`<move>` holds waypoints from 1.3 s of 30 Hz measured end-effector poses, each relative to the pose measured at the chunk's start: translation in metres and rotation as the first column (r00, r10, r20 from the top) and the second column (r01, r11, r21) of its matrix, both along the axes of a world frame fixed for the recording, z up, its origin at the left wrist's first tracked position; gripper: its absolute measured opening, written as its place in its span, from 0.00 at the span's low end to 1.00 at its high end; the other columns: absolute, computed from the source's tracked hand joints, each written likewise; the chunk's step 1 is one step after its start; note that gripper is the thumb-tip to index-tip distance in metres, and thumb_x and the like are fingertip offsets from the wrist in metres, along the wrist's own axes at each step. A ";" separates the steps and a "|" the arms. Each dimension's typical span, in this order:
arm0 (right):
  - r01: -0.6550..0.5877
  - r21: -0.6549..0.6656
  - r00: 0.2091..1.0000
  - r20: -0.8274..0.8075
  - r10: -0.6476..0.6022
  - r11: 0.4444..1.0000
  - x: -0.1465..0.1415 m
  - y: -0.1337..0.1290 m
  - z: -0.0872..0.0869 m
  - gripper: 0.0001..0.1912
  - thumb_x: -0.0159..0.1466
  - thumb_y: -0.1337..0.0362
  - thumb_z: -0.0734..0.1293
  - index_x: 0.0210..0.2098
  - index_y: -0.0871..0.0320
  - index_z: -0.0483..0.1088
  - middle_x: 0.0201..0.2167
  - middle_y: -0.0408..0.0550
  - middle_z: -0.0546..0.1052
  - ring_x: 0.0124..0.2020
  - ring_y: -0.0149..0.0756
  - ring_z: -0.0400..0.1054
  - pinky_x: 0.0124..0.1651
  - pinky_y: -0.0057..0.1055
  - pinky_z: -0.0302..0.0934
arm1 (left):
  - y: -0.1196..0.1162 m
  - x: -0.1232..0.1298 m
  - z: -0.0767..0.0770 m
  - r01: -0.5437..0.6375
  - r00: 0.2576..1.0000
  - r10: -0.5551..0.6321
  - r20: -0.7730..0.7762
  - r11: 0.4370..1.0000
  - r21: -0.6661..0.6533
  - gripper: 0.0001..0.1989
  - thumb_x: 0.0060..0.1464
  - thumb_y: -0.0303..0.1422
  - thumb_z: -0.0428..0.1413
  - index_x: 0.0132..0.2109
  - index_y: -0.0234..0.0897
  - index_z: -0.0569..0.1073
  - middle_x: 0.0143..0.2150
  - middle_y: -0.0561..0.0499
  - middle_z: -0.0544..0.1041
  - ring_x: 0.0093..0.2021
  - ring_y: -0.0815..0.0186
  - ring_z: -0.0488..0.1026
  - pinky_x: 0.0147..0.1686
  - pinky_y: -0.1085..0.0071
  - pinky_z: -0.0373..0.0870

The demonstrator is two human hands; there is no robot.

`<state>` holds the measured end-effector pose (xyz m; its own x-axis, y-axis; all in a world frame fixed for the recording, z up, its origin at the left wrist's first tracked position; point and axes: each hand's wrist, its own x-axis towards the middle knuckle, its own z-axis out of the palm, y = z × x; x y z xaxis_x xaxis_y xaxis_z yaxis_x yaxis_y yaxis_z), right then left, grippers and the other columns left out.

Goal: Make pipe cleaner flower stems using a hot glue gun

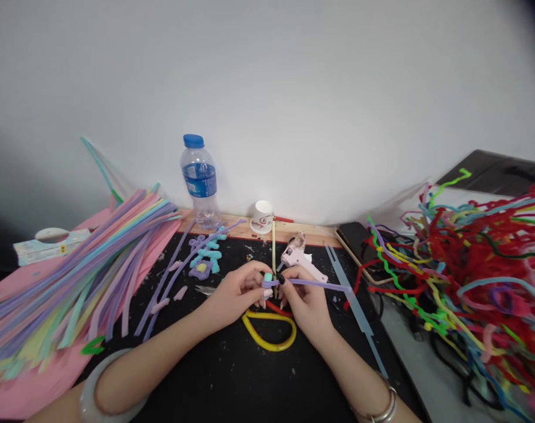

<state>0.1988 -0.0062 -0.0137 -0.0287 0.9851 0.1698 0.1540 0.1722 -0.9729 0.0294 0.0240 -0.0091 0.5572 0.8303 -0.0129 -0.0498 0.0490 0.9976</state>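
My left hand [236, 295] is closed, its thumb and index finger pinching a purple pipe cleaner [323, 285] near a small turquoise piece [268, 277]. My right hand [309, 304] is closed on the same pipe cleaner, which sticks out past it to the right. Between the hands a pale yellow pipe cleaner [273, 244] stands upright; which fingers hold it I cannot tell. Just below the hands lie scissors with a yellow handle [271, 346], their blades partly hidden under the left hand. A purple and turquoise pipe-cleaner shape [208, 254] lies beyond the left hand.
Many pastel pipe cleaners [95, 264] lie on pink paper at left. A water bottle [199, 182] and a paper cup [263, 217] stand by the wall. A glue gun [301, 258], a clear strip [353, 299] and a phone [355, 241] lie right, beside a tangled heap of pipe cleaners [483, 264].
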 end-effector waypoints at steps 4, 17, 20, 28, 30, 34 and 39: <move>0.013 -0.023 1.000 -0.014 -0.014 1.000 0.002 0.000 0.003 0.08 0.63 0.59 0.63 0.31 0.57 0.64 0.20 0.39 0.65 0.18 0.28 0.60 0.20 0.24 0.58 | 0.000 -0.001 0.005 0.042 0.997 -0.036 0.071 0.995 -0.087 0.13 0.51 0.29 0.58 0.44 0.36 0.66 0.30 0.55 0.71 0.26 0.72 0.70 0.30 0.73 0.69; -0.031 -0.041 0.999 -0.020 0.030 0.999 0.000 0.001 0.005 0.11 0.61 0.58 0.64 0.27 0.57 0.64 0.17 0.38 0.64 0.16 0.26 0.57 0.19 0.23 0.53 | 0.000 -0.002 0.002 0.082 0.976 -0.033 0.216 0.971 -0.226 0.14 0.50 0.30 0.60 0.44 0.36 0.68 0.28 0.54 0.74 0.23 0.72 0.71 0.26 0.74 0.70; -0.022 -0.033 1.000 -0.018 0.022 0.999 0.001 0.001 0.003 0.10 0.62 0.58 0.64 0.27 0.57 0.64 0.17 0.38 0.64 0.16 0.26 0.56 0.18 0.23 0.52 | 0.000 -0.001 0.003 0.068 0.981 -0.026 0.192 0.974 -0.216 0.16 0.50 0.31 0.60 0.46 0.35 0.69 0.29 0.53 0.75 0.24 0.72 0.71 0.27 0.73 0.70; 0.135 0.182 0.964 0.204 -0.172 0.974 0.007 -0.001 0.003 0.07 0.63 0.63 0.62 0.29 0.57 0.68 0.23 0.42 0.68 0.20 0.29 0.60 0.22 0.25 0.55 | 0.002 0.002 0.003 -0.082 0.992 0.096 0.081 0.982 -0.170 0.19 0.49 0.32 0.60 0.49 0.34 0.68 0.37 0.49 0.77 0.30 0.69 0.73 0.33 0.71 0.71; 0.150 0.219 0.952 0.230 -0.200 0.964 0.008 -0.001 0.005 0.07 0.63 0.64 0.62 0.29 0.57 0.68 0.24 0.43 0.69 0.21 0.30 0.61 0.22 0.26 0.55 | 0.003 0.002 0.003 -0.088 0.994 0.099 0.055 0.979 -0.183 0.17 0.50 0.33 0.59 0.46 0.34 0.68 0.35 0.50 0.76 0.30 0.69 0.74 0.32 0.71 0.71; 0.140 0.231 0.954 0.229 -0.194 0.963 0.007 -0.002 0.007 0.06 0.63 0.65 0.62 0.29 0.56 0.69 0.25 0.44 0.71 0.23 0.31 0.64 0.23 0.26 0.56 | 0.004 0.001 0.005 -0.064 0.997 0.070 0.026 0.980 -0.187 0.15 0.51 0.35 0.58 0.44 0.34 0.68 0.32 0.52 0.76 0.27 0.70 0.74 0.28 0.73 0.71; 0.070 0.225 0.975 0.192 -0.114 0.972 0.006 -0.003 0.005 0.07 0.63 0.63 0.63 0.30 0.56 0.69 0.27 0.45 0.72 0.24 0.32 0.65 0.25 0.28 0.60 | 0.004 0.000 0.005 -0.024 1.000 0.024 -0.005 0.983 -0.183 0.11 0.48 0.35 0.60 0.34 0.32 0.71 0.27 0.53 0.75 0.28 0.68 0.75 0.31 0.71 0.72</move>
<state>0.2053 -0.0091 -0.0088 0.0045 0.9256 0.3785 0.3687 0.3503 -0.8610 0.0289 0.0280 -0.0037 0.5369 0.8269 -0.1675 -0.0500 0.2294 0.9721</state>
